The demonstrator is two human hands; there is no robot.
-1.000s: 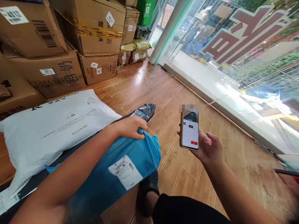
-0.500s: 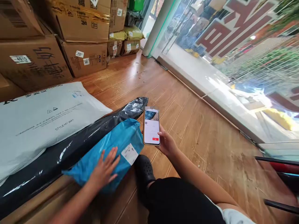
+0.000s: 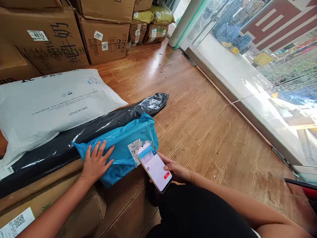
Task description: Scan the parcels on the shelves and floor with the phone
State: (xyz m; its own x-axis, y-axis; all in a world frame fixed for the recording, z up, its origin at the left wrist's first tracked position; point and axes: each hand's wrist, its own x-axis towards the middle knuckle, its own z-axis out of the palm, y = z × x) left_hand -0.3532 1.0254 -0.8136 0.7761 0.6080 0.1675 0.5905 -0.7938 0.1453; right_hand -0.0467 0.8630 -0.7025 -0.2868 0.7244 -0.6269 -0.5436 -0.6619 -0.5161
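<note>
My left hand [image 3: 97, 162] lies with fingers spread on the left end of a blue plastic parcel bag [image 3: 123, 135]. A white label [image 3: 133, 150] on that bag is partly covered by the smartphone [image 3: 155, 168]. In my right hand [image 3: 174, 169] the phone is gripped, tilted, its lit screen facing up with a red button near the bottom. My thumb rests at the screen's edge. The blue bag lies against a long black plastic-wrapped package [image 3: 99, 127], on top of a cardboard box [image 3: 81, 211].
A big white parcel bag [image 3: 64, 96] lies beyond the black package. Stacked cardboard boxes [image 3: 106, 46] line the back left, with yellow-green parcels [image 3: 162, 15] on smaller ones. A glass door [image 3: 272, 69] runs along the right of the wooden floor [image 3: 210, 119].
The phone has come down and left, tilting over the blue bag's label. My left hand has shifted left along the bag. The view has turned, moving the background boxes right and up.
</note>
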